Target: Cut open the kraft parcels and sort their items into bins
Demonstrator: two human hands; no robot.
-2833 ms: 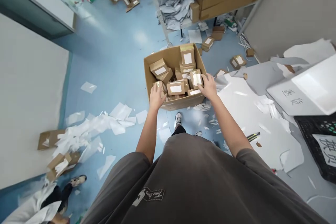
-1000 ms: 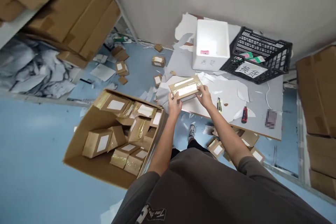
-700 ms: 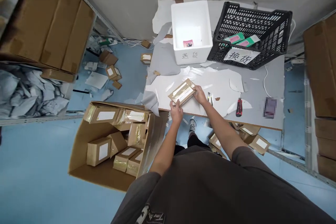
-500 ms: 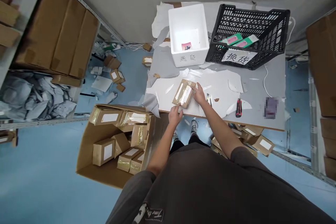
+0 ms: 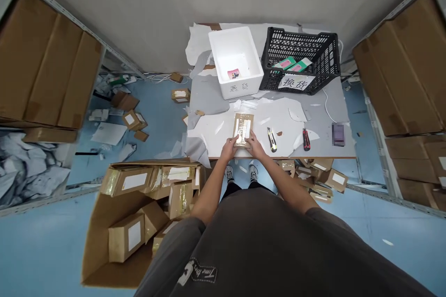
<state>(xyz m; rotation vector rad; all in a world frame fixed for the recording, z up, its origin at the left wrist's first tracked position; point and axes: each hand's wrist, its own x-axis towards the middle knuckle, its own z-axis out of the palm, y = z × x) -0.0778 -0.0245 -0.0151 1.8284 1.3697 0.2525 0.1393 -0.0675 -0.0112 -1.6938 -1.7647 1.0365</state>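
Parcel [image 5: 243,126], brown and wrapped in shiny tape, with 2 white labels facing up, is over the left part of the table [image 5: 223,154], close to its front edge. The left hand [image 5: 229,148] grips its near left corner, fingers curled at the side; the right hand [image 5: 255,146] grips the near right corner, thumb on top. Whether the parcel touches the table cannot be told. Torn white paper [image 5: 218,138] spreads around it. Right of the hands, near the front edge, lies a yellow-and-black cutter [image 5: 272,139], and farther right a red-and-black cutter [image 5: 306,139]. A purple item [image 5: 337,134], blurred, lies towards the front right corner. Behind the parcel, a white foam box [image 5: 257,85] stands open, a small pink item [image 5: 233,74] inside. Just right of it, nearer the back edge than the front, stands a black crate [image 5: 324,82] holding 2 green-and-pink packs [image 5: 299,65]; a white sign [image 5: 296,82] with 2 handwritten characters is on its front. A white cable [image 5: 327,106] runs over the table to the right of the crate. Below the front left corner, a large open carton [image 5: 94,232] on the blue floor [image 5: 45,246] holds taped, labelled boxes [image 5: 126,236]. More boxes [image 5: 337,179] are piled beneath the front edge.
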